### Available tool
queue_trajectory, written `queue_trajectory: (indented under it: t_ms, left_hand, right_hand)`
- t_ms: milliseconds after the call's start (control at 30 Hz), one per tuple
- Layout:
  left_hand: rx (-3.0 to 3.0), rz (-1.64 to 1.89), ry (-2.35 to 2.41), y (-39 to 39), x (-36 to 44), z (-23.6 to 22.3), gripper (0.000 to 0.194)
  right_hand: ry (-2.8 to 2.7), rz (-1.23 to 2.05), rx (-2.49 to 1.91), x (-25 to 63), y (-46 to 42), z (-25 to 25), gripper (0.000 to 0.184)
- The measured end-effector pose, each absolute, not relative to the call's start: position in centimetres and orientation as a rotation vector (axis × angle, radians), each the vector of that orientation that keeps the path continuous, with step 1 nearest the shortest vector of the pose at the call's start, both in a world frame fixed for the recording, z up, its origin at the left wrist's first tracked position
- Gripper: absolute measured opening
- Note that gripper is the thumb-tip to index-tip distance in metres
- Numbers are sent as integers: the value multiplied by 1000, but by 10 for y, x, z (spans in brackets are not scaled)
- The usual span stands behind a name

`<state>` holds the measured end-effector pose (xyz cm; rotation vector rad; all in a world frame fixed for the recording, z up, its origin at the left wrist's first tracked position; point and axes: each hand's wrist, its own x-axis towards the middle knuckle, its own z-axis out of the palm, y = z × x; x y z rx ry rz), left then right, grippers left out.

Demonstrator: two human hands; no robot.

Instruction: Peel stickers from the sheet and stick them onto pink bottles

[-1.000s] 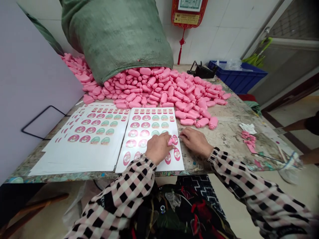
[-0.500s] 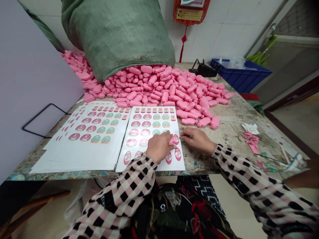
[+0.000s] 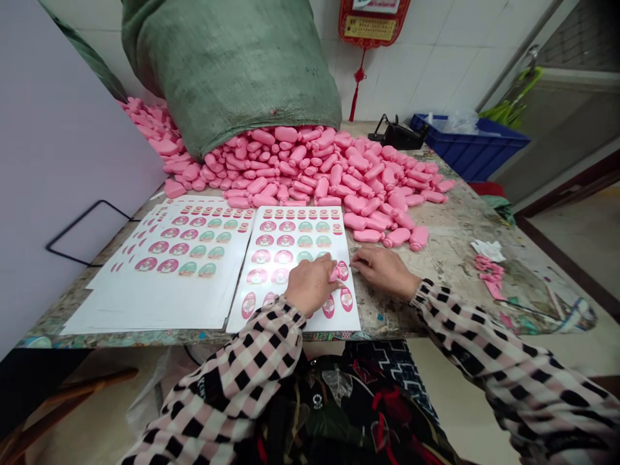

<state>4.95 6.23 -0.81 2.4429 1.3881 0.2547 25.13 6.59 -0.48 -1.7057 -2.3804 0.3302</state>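
My left hand (image 3: 312, 283) rests on the right part of a white sticker sheet (image 3: 306, 321). Its fingers are closed round a small pink plastic bottle (image 3: 335, 274), mostly hidden by the hand. Just beyond it on the sheet lies an oval pink sticker (image 3: 343, 270). Past the sheet's right edge, my right hand (image 3: 383, 270) is pinched, its fingertips close to that oval sticker. A thin dark tip seems to poke from the pinch, too small to name. Rows of pink, green and red stickers cover the sheet.
A large heap of pink bottles (image 3: 310, 171) spills from a green sack (image 3: 232, 71) at the back. More sticker sheets (image 3: 159, 300) lie fanned on the left. On the right are pink scissors (image 3: 490, 274); behind stand a black tape dispenser (image 3: 400, 134) and a blue crate (image 3: 477, 152).
Both hands keep nearly the same places and grips. The whole view has shifted very slightly.
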Motion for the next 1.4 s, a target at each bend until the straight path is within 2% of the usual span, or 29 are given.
queue_trajectory:
  t_ms: [200, 367, 467, 700, 933, 1133, 1400]
  left_hand:
    - [2450, 235, 1396, 62, 49, -7, 36]
    - [2471, 219, 1392, 62, 49, -7, 34]
    - [2516, 203, 1385, 62, 50, -7, 36]
    - [2596, 181, 1374, 65, 49, -8, 40]
    - [2573, 183, 1370, 65, 49, -8, 40]
    - [2535, 224, 1352, 66, 50, -8, 40]
    - [2508, 246, 1354, 65, 49, -10, 45]
  right_hand:
    - [-2330, 550, -1600, 257, 70, -10, 18]
    - [-2011, 740, -1573, 255, 61, -31, 20]
    - [-1871, 671, -1640, 249, 55, -37, 20]
    - [-1944, 499, -1741, 242, 60, -29, 14]
    - [-1703, 752, -1846, 239, 67, -40, 20]
    - [-1914, 410, -1813, 233, 57, -27, 14]
    - [-2010, 445, -1757, 242, 56, -24, 19]
